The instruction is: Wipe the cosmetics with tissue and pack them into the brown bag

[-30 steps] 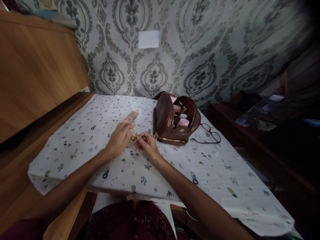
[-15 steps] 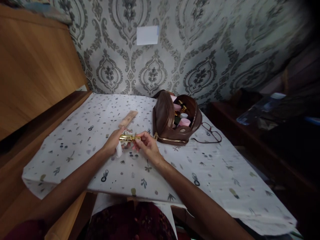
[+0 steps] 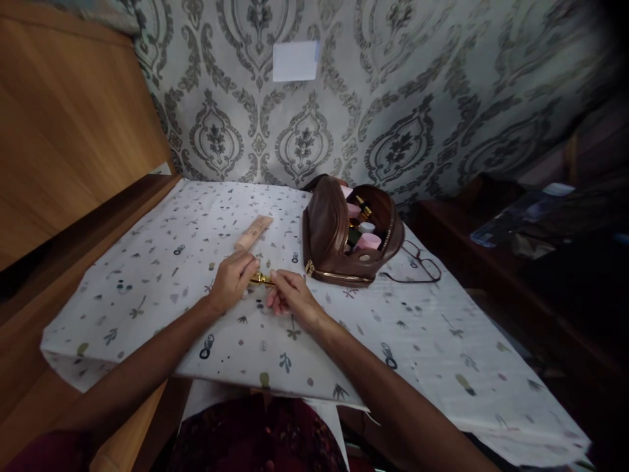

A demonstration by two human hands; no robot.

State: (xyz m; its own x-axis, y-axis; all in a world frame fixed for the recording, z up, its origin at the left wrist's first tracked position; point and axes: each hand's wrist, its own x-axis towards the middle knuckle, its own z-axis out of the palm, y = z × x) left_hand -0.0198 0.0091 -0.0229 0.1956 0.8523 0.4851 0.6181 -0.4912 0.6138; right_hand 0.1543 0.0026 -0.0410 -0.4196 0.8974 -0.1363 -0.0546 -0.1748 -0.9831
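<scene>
A shiny gold cosmetic tube [image 3: 260, 279] lies level between my two hands, above the table. My left hand [image 3: 232, 278] is wrapped over its left end. A sliver of something white, like a wipe, shows under those fingers; most of it is hidden. On the right end, my right hand [image 3: 291, 292] pinches the tube between thumb and fingertips, its other fingers curled below. Just beyond my left hand, a beige squeeze tube [image 3: 254, 232] rests on the patterned tablecloth [image 3: 147, 282].
Right of my hands stands an open brown makeup bag [image 3: 327, 226] with several jars and bottles inside. Red-framed glasses [image 3: 425, 270] lie beside it. A wooden cabinet [image 3: 73, 118] borders the table's left. A clear plastic bottle [image 3: 515, 216] lies off to the right.
My left hand has closed over the gold tube's left end, covering most of the tube and the white wipe. The view has shifted slightly.
</scene>
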